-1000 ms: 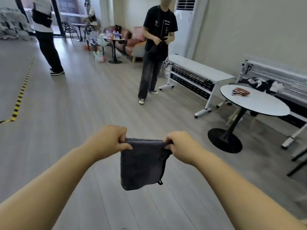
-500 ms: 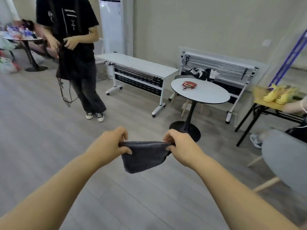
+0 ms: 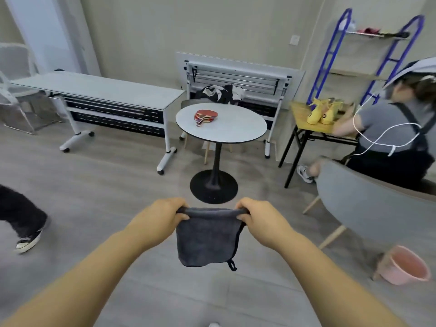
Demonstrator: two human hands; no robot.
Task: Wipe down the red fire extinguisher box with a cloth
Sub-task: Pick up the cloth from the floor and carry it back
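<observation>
A dark grey cloth [image 3: 206,239] hangs in front of me, stretched between both hands above the grey floor. My left hand [image 3: 158,217] pinches its upper left corner. My right hand [image 3: 259,217] pinches its upper right corner. A small black loop dangles from the cloth's lower right corner. No red fire extinguisher box shows in the head view.
A round white table [image 3: 236,128] with red paddles [image 3: 205,115] stands just ahead. A long white folding table [image 3: 99,90] is at left. A seated person [image 3: 389,128] in a grey chair [image 3: 368,204] is at right. A pink bucket [image 3: 405,265] sits lower right. A standing person's leg [image 3: 21,218] is at left.
The view has swung to the right: the standing person slid off to the left edge and the seated person and bucket came in. Both hands still hold the cloth.
</observation>
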